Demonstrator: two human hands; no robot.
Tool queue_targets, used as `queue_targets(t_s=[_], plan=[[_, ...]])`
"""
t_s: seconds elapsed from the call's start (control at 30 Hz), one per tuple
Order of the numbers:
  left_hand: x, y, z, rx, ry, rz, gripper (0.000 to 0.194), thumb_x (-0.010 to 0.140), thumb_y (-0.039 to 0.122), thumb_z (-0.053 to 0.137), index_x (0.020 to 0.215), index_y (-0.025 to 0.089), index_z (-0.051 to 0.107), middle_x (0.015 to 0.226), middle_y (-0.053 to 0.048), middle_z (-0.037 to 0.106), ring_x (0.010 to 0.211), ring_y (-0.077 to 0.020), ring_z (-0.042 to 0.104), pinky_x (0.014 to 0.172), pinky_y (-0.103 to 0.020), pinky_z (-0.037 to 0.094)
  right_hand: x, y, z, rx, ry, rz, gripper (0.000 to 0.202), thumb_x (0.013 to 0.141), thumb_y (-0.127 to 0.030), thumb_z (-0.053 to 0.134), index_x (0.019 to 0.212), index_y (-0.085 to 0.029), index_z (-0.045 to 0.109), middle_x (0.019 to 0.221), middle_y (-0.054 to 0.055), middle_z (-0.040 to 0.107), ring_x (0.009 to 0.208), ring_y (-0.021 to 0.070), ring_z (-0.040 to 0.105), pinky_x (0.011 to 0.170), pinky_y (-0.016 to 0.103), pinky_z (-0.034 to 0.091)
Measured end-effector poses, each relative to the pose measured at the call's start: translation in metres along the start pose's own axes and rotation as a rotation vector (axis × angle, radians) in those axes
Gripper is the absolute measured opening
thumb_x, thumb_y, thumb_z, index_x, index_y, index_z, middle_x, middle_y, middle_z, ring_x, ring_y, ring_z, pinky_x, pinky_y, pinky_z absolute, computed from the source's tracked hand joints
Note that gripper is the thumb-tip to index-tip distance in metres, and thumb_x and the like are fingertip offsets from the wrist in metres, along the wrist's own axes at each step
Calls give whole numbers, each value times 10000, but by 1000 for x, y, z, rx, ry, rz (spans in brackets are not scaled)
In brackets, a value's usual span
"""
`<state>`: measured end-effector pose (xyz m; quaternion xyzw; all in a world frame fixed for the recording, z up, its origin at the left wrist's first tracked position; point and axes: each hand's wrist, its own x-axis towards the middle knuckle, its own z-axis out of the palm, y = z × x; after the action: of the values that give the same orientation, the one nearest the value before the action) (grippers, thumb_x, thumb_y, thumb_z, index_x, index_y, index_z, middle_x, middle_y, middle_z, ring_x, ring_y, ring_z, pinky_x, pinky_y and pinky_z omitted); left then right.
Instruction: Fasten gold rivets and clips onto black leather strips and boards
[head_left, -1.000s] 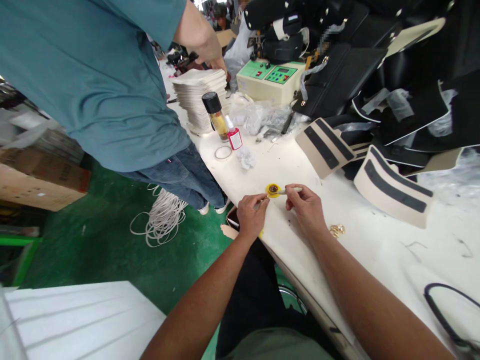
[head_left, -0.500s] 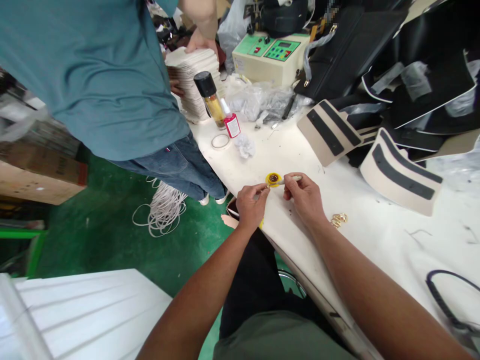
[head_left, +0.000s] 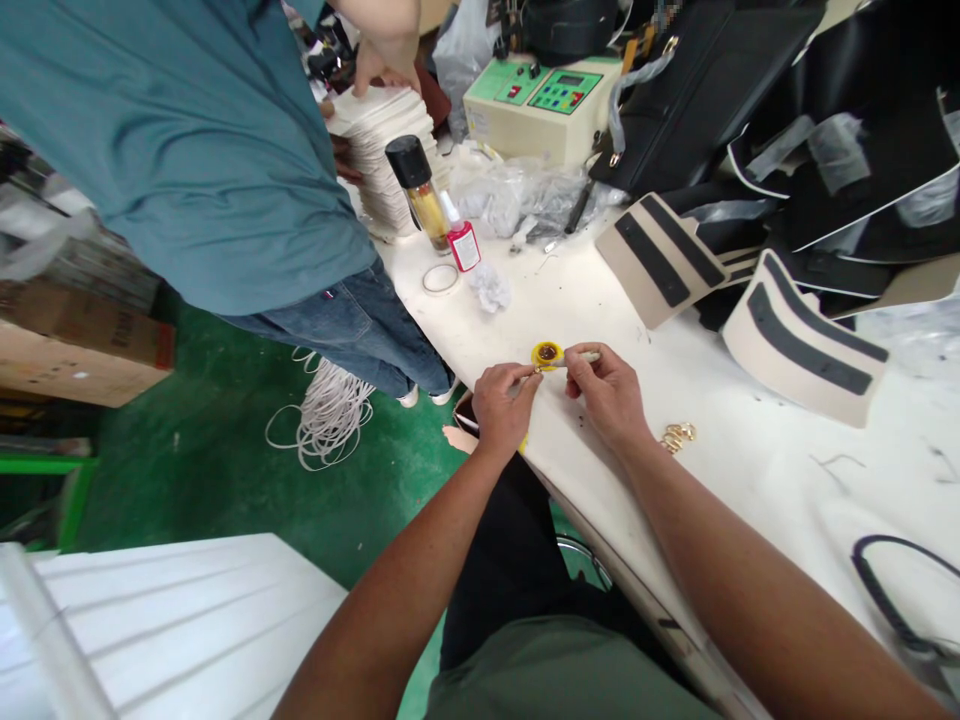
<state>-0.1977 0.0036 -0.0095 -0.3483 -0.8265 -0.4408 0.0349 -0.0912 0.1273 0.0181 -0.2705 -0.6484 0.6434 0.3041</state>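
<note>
My left hand (head_left: 504,410) is closed in a pinch on a small gold metal piece (head_left: 538,370) at the table's near edge. Between the fingertips of my right hand (head_left: 611,392) is a thin, pale pen-like tool (head_left: 591,357), its tip pointing left at the gold piece. Whether the tip touches the piece I cannot tell. Just beyond my fingers sits a small yellow round dish (head_left: 556,349) with something dark brown in it. Several gold metal rings (head_left: 678,437) lie on the table to the right of my right wrist.
On the white table (head_left: 712,520) stand a red bottle (head_left: 464,246), a black-capped bottle (head_left: 427,205) and a control box (head_left: 517,130). Beige panels (head_left: 795,350) with black strips lie right, near black bags (head_left: 697,110). A co-worker (head_left: 247,170) handles a white stack (head_left: 386,150) at left.
Both hands have stayed almost in place, with only slight finger shifts at the gold piece. The co-worker's hand on the stack has moved a little left.
</note>
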Motion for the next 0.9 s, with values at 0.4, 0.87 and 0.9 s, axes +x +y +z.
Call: queue_targets(t_s=[0.4,0.87,0.9], plan=[[1,3,0,19,9,-47,56,875,287,780,925,262,783,873,5,765,853,-180,682,871,-342,521,-4,-6,-3,-61,61,-52,282,945,-496,621,921,-218,663,603,-39,587,556,145,567,585,275,454],[-1,2,0,17,11,-23,51,878,288,779,923,267,783,876,8,771,867,-181,685,858,-339,519,-4,-2,0,-124,23,-66,278,939,-484,617,948,-210,661,644,-33,593,553,142,572,550,267,437],[-1,1,0,18,9,-17,48,877,285,780,921,267,784,871,9,773,872,-183,685,858,-340,518,-5,-2,1,-157,17,-87,272,940,-478,613,950,-210,661,655,-30,595,558,142,572,552,267,436]])
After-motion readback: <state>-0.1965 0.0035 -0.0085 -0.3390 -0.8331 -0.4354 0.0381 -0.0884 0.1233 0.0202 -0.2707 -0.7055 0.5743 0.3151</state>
